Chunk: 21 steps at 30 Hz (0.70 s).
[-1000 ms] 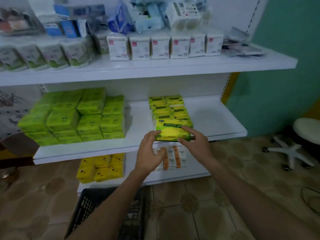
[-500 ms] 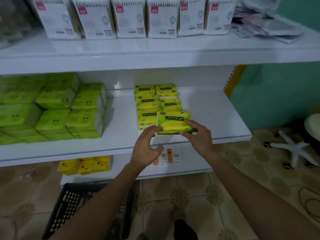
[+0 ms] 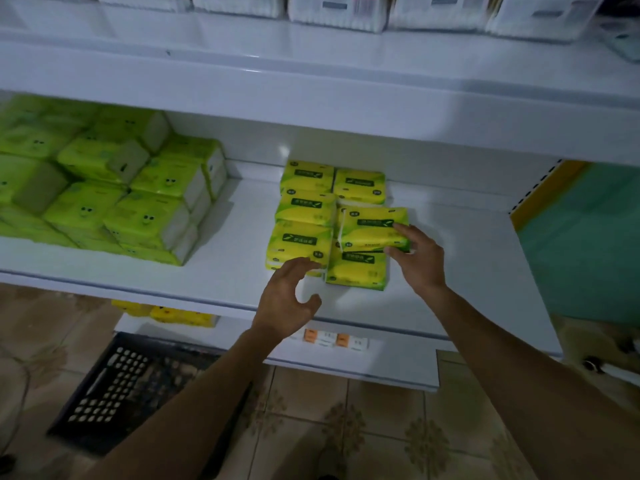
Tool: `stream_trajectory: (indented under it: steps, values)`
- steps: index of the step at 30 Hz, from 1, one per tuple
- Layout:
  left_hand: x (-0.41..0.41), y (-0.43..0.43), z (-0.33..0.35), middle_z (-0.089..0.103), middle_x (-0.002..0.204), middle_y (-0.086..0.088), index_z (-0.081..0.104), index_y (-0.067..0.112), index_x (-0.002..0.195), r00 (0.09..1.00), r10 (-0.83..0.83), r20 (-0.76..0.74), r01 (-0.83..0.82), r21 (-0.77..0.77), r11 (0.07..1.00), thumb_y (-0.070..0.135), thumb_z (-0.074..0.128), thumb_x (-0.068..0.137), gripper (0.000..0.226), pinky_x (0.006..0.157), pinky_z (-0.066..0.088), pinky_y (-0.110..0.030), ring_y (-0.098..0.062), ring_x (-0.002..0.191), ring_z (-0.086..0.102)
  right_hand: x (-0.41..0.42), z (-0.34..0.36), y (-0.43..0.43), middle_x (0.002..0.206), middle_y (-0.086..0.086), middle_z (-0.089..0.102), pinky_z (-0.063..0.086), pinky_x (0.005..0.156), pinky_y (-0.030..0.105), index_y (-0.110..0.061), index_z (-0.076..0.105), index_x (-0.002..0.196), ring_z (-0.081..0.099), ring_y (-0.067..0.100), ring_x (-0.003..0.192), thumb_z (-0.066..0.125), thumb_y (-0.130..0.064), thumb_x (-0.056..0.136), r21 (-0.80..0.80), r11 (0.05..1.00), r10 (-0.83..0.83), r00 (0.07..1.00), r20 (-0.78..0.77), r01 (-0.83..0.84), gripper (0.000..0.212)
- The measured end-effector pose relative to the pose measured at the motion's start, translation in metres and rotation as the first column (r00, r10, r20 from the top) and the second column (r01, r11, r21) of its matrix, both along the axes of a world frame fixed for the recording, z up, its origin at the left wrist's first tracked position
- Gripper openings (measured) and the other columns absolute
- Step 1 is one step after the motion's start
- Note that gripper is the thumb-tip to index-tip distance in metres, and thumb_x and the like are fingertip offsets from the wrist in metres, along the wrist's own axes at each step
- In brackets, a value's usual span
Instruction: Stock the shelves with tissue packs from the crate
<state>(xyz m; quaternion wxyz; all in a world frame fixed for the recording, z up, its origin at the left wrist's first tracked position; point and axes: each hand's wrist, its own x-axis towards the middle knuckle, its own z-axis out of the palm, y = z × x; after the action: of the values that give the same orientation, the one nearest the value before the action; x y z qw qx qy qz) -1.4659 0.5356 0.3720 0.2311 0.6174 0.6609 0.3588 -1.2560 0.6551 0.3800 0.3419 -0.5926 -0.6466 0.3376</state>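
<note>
The tissue pack (image 3: 372, 228) has been pushed deeper onto the shelf (image 3: 225, 282), long axis nine-to-three, its three-o'clock end pinched by the right hand (image 3: 419, 263), the left hand (image 3: 287, 301) held slack and empty at seven o'clock.

No text reads clearly. The yellow tissue pack (image 3: 372, 226) pinched in the right hand (image 3: 420, 261) has a dark green band (image 3: 375, 222) with pale characters, too blurred to read, and the neighbouring yellow packs (image 3: 299, 242) just beyond the left hand (image 3: 287, 299) carry the same band. The white packs (image 3: 336, 8) on the shelf above both hands show grey and pink label patches, and the orange-and-white packs (image 3: 334, 339) just below the left wrist show small marks, all illegible.
</note>
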Motion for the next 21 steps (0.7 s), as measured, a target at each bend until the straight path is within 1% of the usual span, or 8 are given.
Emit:
stream_trajectory:
  steps: [3, 6, 8, 11, 13, 16, 18, 21]
  values:
    - [-0.002, 0.01, -0.013, 0.055, 0.123, 0.0, 0.06, 0.017, 0.115, 0.999, 0.013, -0.037, -0.013, 0.002, 1.0, 0.023, 0.058, 0.064, 0.052, 0.083, 0.039, -0.021, -0.023, 0.104, 0.055, -0.002, -0.018, 0.016, 0.138, 0.01, 0.05, 0.035, 0.106, 0.026, -0.013, 0.058, 0.126, 0.046, 0.021, 0.128, 0.07, -0.009, 0.081, 0.002, 1.0, 0.009, 1.0, 0.029, -0.009, 0.047]
    - [-0.005, 0.021, -0.019, 0.059, 0.12, -0.004, 0.063, 0.015, 0.112, 0.996, 0.041, -0.085, -0.035, 0.065, 0.997, 0.032, 0.053, 0.065, 0.051, 0.087, 0.035, -0.017, -0.018, 0.105, 0.051, -0.008, -0.029, 0.03, 0.137, 0.013, 0.051, 0.035, 0.109, 0.035, -0.011, 0.058, 0.126, 0.046, 0.024, 0.128, 0.068, -0.006, 0.082, 0.004, 1.0, 0.006, 0.999, 0.034, -0.006, 0.046]
    - [-0.009, 0.029, -0.024, 0.063, 0.113, -0.007, 0.064, 0.016, 0.108, 0.989, 0.069, -0.132, -0.051, 0.139, 0.989, 0.034, 0.05, 0.063, 0.05, 0.086, 0.032, -0.017, -0.016, 0.103, 0.049, -0.013, -0.035, 0.038, 0.134, 0.013, 0.053, 0.036, 0.107, 0.033, -0.009, 0.058, 0.125, 0.049, 0.026, 0.125, 0.067, -0.004, 0.082, 0.023, 1.0, 0.002, 0.999, 0.047, -0.003, 0.045]
    - [-0.018, 0.042, -0.034, 0.064, 0.113, -0.003, 0.055, 0.032, 0.107, 0.975, 0.135, -0.179, -0.104, 0.171, 0.98, 0.036, 0.051, 0.061, 0.046, 0.084, 0.04, -0.028, -0.026, 0.103, 0.057, -0.021, -0.046, 0.051, 0.131, 0.013, 0.055, 0.039, 0.104, 0.033, -0.008, 0.057, 0.125, 0.051, 0.027, 0.121, 0.066, -0.005, 0.083, 0.07, 0.998, -0.006, 0.997, 0.079, 0.001, 0.044]
    - [-0.021, 0.047, -0.042, 0.063, 0.115, -0.002, 0.051, 0.035, 0.108, 0.972, 0.143, -0.186, -0.112, 0.17, 0.979, 0.037, 0.052, 0.061, 0.046, 0.083, 0.045, -0.035, -0.03, 0.104, 0.058, -0.028, -0.052, 0.057, 0.127, 0.013, 0.058, 0.041, 0.095, 0.033, -0.009, 0.056, 0.123, 0.053, 0.029, 0.115, 0.066, -0.007, 0.083, 0.066, 0.998, -0.029, 0.994, 0.104, 0.022, 0.041]
    - [-0.019, 0.045, -0.054, 0.061, 0.117, -0.006, 0.051, 0.034, 0.109, 0.974, 0.109, -0.199, -0.073, 0.179, 0.981, 0.036, 0.052, 0.063, 0.046, 0.087, 0.043, -0.035, -0.031, 0.104, 0.056, -0.036, -0.057, 0.059, 0.114, 0.015, 0.06, 0.042, 0.076, 0.032, -0.007, 0.053, 0.111, 0.057, 0.033, 0.099, 0.066, -0.01, 0.083, 0.046, 0.998, -0.046, 0.989, 0.142, 0.04, 0.031]
    - [-0.018, 0.044, -0.062, 0.061, 0.117, -0.007, 0.054, 0.031, 0.109, 0.969, 0.097, -0.227, -0.051, 0.2, 0.979, 0.035, 0.051, 0.064, 0.046, 0.088, 0.04, -0.033, -0.029, 0.104, 0.053, -0.039, -0.06, 0.061, 0.112, 0.014, 0.06, 0.042, 0.075, 0.033, -0.006, 0.051, 0.106, 0.057, 0.033, 0.097, 0.066, -0.01, 0.083, 0.055, 0.998, -0.03, 0.987, 0.159, 0.021, 0.028]
    - [-0.02, 0.045, -0.066, 0.062, 0.116, -0.008, 0.066, 0.02, 0.106, 0.968, 0.097, -0.233, -0.048, 0.206, 0.977, 0.035, 0.051, 0.064, 0.048, 0.091, 0.04, -0.033, -0.027, 0.104, 0.05, -0.041, -0.063, 0.067, 0.114, 0.014, 0.058, 0.044, 0.082, 0.037, -0.007, 0.051, 0.105, 0.054, 0.032, 0.105, 0.068, -0.012, 0.082, 0.065, 0.998, -0.018, 0.977, 0.214, 0.005, 0.029]
